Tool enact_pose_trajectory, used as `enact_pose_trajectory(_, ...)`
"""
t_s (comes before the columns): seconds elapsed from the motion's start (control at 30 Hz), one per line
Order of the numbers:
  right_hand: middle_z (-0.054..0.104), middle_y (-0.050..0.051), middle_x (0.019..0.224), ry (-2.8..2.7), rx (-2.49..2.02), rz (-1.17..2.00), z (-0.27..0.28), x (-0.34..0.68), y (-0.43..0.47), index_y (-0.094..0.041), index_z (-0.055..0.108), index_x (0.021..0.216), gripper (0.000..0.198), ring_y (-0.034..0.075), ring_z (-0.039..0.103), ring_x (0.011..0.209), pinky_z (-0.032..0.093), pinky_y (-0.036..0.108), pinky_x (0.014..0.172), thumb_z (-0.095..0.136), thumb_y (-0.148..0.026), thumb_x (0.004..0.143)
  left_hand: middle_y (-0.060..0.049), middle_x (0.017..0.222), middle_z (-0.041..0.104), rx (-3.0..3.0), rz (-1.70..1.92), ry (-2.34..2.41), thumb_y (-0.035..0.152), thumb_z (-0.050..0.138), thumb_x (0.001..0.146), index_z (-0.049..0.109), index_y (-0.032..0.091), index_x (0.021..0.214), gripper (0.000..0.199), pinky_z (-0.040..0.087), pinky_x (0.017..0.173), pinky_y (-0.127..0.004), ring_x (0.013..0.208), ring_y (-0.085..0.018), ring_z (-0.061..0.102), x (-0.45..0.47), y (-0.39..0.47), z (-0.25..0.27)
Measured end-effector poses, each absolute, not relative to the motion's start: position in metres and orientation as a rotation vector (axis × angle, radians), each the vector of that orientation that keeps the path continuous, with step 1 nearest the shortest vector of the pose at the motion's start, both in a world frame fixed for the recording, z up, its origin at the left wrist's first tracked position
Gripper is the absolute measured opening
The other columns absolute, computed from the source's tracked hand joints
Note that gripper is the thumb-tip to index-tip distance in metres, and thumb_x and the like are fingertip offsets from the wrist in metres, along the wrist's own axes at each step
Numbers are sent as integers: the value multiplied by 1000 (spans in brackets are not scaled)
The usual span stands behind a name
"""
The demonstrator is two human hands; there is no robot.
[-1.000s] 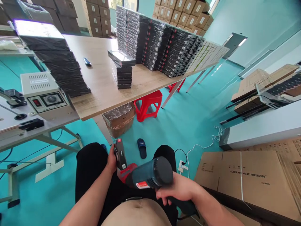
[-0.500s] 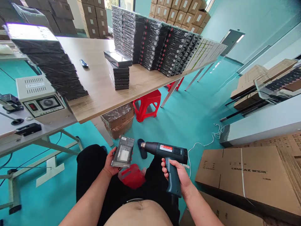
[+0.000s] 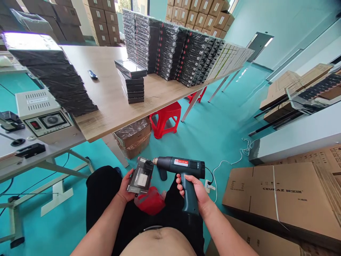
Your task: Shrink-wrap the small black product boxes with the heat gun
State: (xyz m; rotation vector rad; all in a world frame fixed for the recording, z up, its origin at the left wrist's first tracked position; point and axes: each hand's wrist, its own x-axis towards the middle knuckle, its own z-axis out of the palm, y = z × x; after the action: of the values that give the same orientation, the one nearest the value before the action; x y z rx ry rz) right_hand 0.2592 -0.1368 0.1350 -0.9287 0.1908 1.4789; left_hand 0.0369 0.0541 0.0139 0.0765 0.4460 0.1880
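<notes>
My left hand [image 3: 126, 188] is closed around the lower left side of a flat dark box [image 3: 140, 177] with a pale picture on its front. In my right hand [image 3: 195, 190] is a dark green heat gun [image 3: 183, 167], gripped by its handle, with a red and white label on its barrel. The metal nozzle points left, right by the upper right edge of the box; whether it touches cannot be made out. A red stool or bag-like object [image 3: 150, 202] shows between my legs, below the box.
On the wooden table [image 3: 106, 121] stand a short stack of dark boxes [image 3: 135, 90], wrapped stacks [image 3: 170, 53] and a blue-handled cutter [image 3: 92, 74]. A control unit [image 3: 46, 117] sits at left. Red stool [image 3: 166, 119], power strip [image 3: 210, 186] and cartons [image 3: 269, 199] are on the floor.
The heat gun has moved left and slightly up, bringing its nozzle to the box. The box has tilted a little in my left hand. The view has shifted slightly.
</notes>
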Motion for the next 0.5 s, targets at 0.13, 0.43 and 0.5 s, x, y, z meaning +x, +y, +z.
enact_pose_trajectory(0.13, 64, 4, 78, 152, -964, 1470, 136, 254, -124, -10, 63, 97, 25, 10, 60, 60, 49, 18, 51, 56, -27, 80, -18, 102, 71, 75, 171, 524, 52, 49, 86, 61, 10, 118, 54, 50, 87, -51, 99, -35, 66, 40, 53, 16)
enact_pose_trajectory(0.43, 69, 8, 77, -581, -1328, 1773, 180, 241, -119, -9, 67, 93, 27, 15, 63, 57, 47, 24, 48, 65, -26, 72, -11, 77, 74, 80, 260, 677, 40, 52, 85, 66, 11, 103, 37, 57, 72, -43, 78, -31, 72, 41, 57, 15)
enact_pose_trajectory(0.5, 68, 6, 76, -593, -1397, 1680, 184, 242, -111, -10, 67, 93, 28, 15, 63, 57, 48, 24, 49, 65, -27, 72, -11, 82, 75, 65, 258, 657, 41, 52, 85, 65, 11, 109, 41, 57, 72, -44, 80, -31, 71, 41, 57, 13)
